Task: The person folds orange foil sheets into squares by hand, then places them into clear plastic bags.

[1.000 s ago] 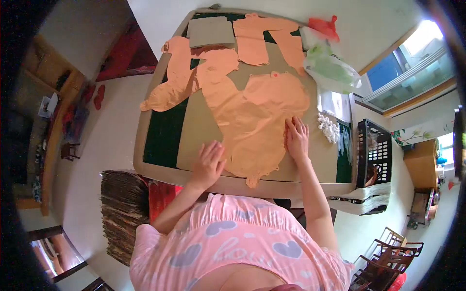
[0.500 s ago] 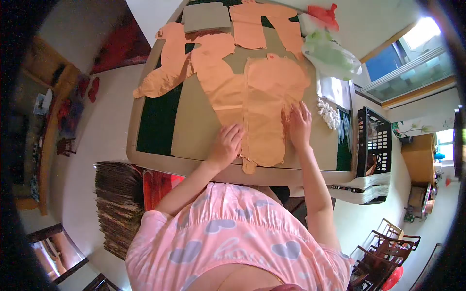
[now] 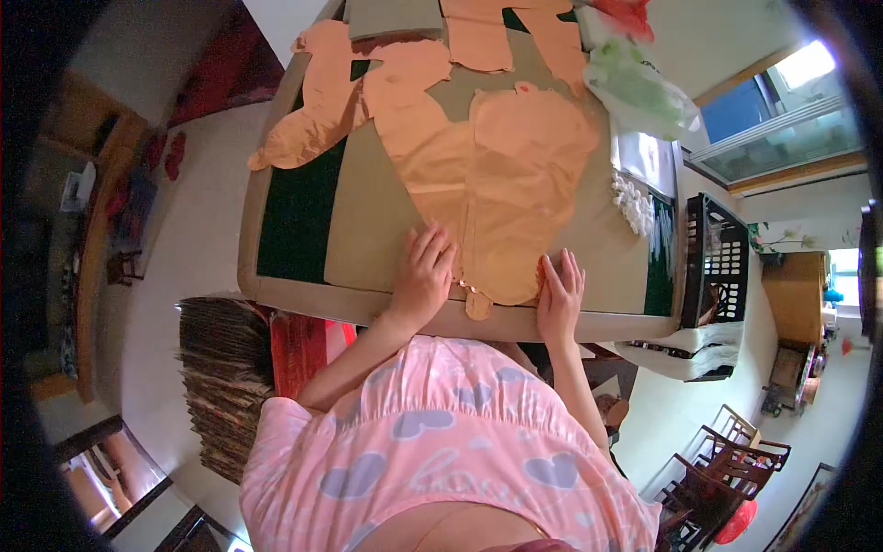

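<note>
Flat orange foil shapes lie on brown cardboard (image 3: pixel 368 239) over the table. The nearest orange foil piece (image 3: pixel 515 202) has a small tab at its lower edge. My left hand (image 3: pixel 428 271) rests at the lower left edge of this piece, fingers extended and slightly spread. At its lower right edge lies my right hand (image 3: pixel 559 296), its fingers stretched upward and touching the rim. Farther up on the left is another orange foil piece (image 3: pixel 322 101), with a grey-brown stack (image 3: pixel 395 18) beyond it.
On the table's right lie a plastic bag (image 3: pixel 635 87), a bundle of white pieces (image 3: pixel 633 204) and thin clear sticks (image 3: pixel 660 235). A black crate (image 3: pixel 717 262) stands beside the right edge. Stacked dark sheets (image 3: pixel 221 377) stand at the lower left.
My right hand has moved down along the right edge of the nearest foil piece. My left hand has shifted slightly upward. The table appears slightly higher in view.
</note>
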{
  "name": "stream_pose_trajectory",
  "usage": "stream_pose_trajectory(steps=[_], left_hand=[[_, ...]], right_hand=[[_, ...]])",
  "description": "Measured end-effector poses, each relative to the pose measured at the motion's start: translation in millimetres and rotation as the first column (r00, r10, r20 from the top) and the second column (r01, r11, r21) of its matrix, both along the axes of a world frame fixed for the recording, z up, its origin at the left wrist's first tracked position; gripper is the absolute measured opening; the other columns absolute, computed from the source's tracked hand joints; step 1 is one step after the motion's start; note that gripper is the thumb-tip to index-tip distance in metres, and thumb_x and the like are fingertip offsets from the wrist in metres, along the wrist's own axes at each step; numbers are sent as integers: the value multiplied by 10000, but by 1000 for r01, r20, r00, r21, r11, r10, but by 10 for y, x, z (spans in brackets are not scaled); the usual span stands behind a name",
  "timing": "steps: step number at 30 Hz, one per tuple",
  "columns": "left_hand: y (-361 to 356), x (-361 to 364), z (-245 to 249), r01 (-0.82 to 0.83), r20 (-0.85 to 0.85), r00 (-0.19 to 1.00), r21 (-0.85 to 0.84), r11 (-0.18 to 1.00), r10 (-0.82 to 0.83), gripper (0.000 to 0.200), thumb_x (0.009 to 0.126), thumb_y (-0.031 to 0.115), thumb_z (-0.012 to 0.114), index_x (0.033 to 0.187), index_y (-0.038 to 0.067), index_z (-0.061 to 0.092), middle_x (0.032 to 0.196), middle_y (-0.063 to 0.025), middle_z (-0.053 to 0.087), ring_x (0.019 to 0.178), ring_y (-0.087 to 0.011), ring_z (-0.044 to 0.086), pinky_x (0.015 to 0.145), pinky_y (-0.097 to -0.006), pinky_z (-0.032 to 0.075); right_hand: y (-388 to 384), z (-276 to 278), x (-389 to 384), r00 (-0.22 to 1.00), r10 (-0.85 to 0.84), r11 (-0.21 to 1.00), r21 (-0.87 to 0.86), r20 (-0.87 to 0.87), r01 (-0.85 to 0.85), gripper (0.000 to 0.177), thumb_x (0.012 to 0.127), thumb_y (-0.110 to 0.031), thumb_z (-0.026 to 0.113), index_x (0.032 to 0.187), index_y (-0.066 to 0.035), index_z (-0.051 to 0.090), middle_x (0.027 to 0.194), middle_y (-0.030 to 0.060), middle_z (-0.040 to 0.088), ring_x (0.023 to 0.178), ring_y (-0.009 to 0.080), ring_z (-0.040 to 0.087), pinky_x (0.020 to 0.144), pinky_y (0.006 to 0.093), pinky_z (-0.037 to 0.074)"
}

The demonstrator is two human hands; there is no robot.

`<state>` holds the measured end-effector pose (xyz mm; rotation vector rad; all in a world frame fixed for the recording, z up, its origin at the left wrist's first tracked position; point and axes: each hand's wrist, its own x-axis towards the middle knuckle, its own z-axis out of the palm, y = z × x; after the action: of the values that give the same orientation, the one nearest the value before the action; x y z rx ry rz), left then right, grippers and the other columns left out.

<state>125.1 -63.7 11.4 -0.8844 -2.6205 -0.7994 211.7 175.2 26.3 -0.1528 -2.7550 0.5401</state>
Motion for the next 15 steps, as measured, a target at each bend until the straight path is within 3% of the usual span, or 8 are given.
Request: stream_pose_trajectory(steps=[4, 7, 15], left_hand=[[-21, 62, 8, 10, 36, 999, -21, 1000, -9, 342, 798, 86, 605, 1133, 20, 593, 1265, -156, 515, 1287, -312, 390, 1068, -503, 298], [4, 58, -32, -18, 32, 999, -1, 1000, 18, 352, 806, 102, 602, 1151, 33, 590, 1269, -155, 511, 1288, -312, 390, 1068, -504, 297], [-10, 57, -34, 5, 43, 999, 8, 1000, -5, 343, 821, 79, 599, 1162, 38, 587, 1304, -169, 484, 1279, -339, 397, 1067, -517, 302]], right_hand=[[-29, 80, 22, 997, 70, 996, 61, 30, -72, 391, 874, -52, 488, 1237, -141, 602, 1379, 168, 441, 1293, 355, 388, 1085, 521, 241], [-41, 55, 3, 1000, 24, 1000, -13, -10, -24, 384, 871, -62, 493, 1219, -161, 621, 1374, 158, 450, 1291, 346, 395, 1078, 537, 246], [-67, 37, -25, 1000, 20, 997, 76, 8, -20, 384, 863, -67, 502, 1207, -181, 630, 1362, 138, 468, 1282, 322, 412, 1072, 523, 270]])
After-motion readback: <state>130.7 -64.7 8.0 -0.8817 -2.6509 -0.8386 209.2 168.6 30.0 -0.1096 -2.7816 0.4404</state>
